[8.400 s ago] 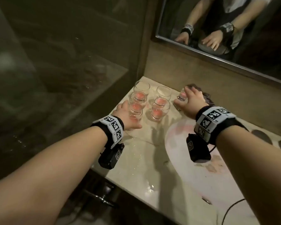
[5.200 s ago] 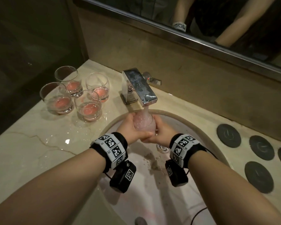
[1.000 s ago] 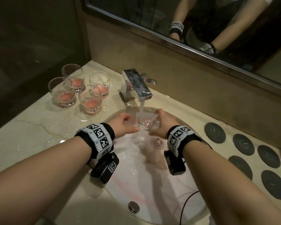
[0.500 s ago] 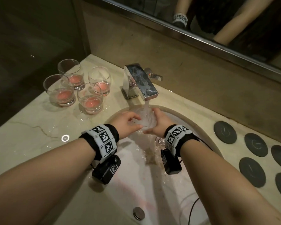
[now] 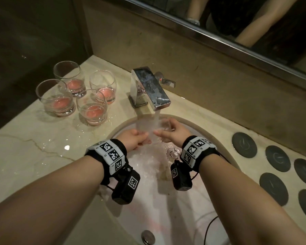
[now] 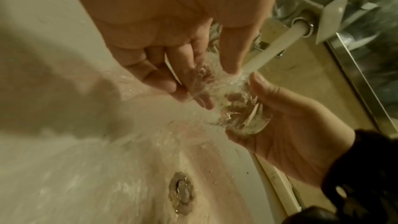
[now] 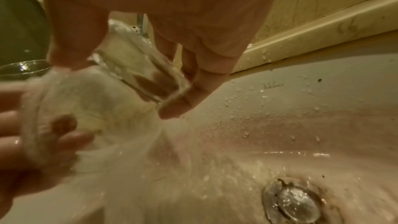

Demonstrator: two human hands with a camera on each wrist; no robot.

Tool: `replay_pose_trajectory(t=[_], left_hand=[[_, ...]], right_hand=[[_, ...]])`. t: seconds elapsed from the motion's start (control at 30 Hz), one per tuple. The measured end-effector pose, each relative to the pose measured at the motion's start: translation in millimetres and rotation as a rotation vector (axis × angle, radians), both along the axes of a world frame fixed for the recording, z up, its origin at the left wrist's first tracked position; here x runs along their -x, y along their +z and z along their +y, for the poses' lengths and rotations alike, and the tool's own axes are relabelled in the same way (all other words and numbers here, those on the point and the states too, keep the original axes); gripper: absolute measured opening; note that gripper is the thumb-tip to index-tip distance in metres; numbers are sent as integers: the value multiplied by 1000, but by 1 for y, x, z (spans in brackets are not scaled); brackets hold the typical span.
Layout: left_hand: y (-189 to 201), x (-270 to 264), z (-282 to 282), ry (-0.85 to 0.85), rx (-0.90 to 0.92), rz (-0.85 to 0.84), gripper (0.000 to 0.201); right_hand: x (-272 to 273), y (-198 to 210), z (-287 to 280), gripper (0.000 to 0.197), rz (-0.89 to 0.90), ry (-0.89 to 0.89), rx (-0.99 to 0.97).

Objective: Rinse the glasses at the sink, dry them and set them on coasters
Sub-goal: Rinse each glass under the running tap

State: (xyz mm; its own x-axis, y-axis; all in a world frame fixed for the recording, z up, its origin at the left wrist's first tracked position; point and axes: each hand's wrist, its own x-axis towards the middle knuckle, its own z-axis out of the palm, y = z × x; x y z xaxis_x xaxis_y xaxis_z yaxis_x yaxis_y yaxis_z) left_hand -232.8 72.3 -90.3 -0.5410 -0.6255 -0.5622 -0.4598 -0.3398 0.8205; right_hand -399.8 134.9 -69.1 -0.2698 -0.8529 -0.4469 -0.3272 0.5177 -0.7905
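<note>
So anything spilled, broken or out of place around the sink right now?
Nothing broken. The counter is wet by the four pink-filled glasses, and the basin shows a faint pink tint. A dark cable trails into the basin near running water. The right hand holds the rinsed glass tilted.

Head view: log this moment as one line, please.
step: rinsing | glass: under tap stream, held by right hand | left hand fingers: rubbing it | four pink-residue glasses: waiting on counter | coasters: bare
</note>
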Motion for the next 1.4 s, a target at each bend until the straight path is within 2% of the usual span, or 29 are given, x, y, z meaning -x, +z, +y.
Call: replay_pose_trajectory(t=[0.07,0.13,0.23,0.37,0.43,0.5,0.57,0.67,0.73,0.87,0.93,1.03,1.1,1.2,1.3,1.4], left_hand=[[1,-2,-2,-54,52,3,16],[4,-1,-4,-37,21,64,11],[11,3,-6,43,-72,138,12],[13,6,-7,198,-228,213,16],[13,7,-5,209,-264,231,14],[13,8,-5,179,-280,244,12],[14,8,-5,170,-306,277,21],[15,8,-7,177,-296,306,12],[16,9,-7,205,-285,328,11],[13,11,-5,263,-280,331,21],[15,12,-3,222,-248,338,16],[18,12,-4,188,-213,367,6],[18,10,-7,261,-241,392,6],[15,8,-9,334,-327,446,6],[14,9,-6,256,-296,432,10],[17,12,-4,167,-264,426,13]], right_hand=[[-1,1,-4,63,7,-14,-28],[-1,3,-7,74,84,22,-92],[2,4,-2,54,18,60,-60],[5,-2,2,48,-155,-8,-19],[1,-3,-2,48,-175,-53,-58],[-3,2,-4,52,-65,-64,-107],[-5,4,-5,62,-13,-69,-117],[-4,4,-1,49,-170,-71,-67],[0,4,3,49,-218,-23,-46],[-2,-1,-3,60,-135,-64,-61],[-5,-2,-9,70,-71,-93,-88],[-5,-9,-9,61,-192,-113,-46],[-1,-9,-5,59,-272,-97,-7],[0,-3,-6,61,-267,-98,3],[-5,3,-9,48,-108,-126,-48],[-4,-2,-7,48,-223,-149,-42]])
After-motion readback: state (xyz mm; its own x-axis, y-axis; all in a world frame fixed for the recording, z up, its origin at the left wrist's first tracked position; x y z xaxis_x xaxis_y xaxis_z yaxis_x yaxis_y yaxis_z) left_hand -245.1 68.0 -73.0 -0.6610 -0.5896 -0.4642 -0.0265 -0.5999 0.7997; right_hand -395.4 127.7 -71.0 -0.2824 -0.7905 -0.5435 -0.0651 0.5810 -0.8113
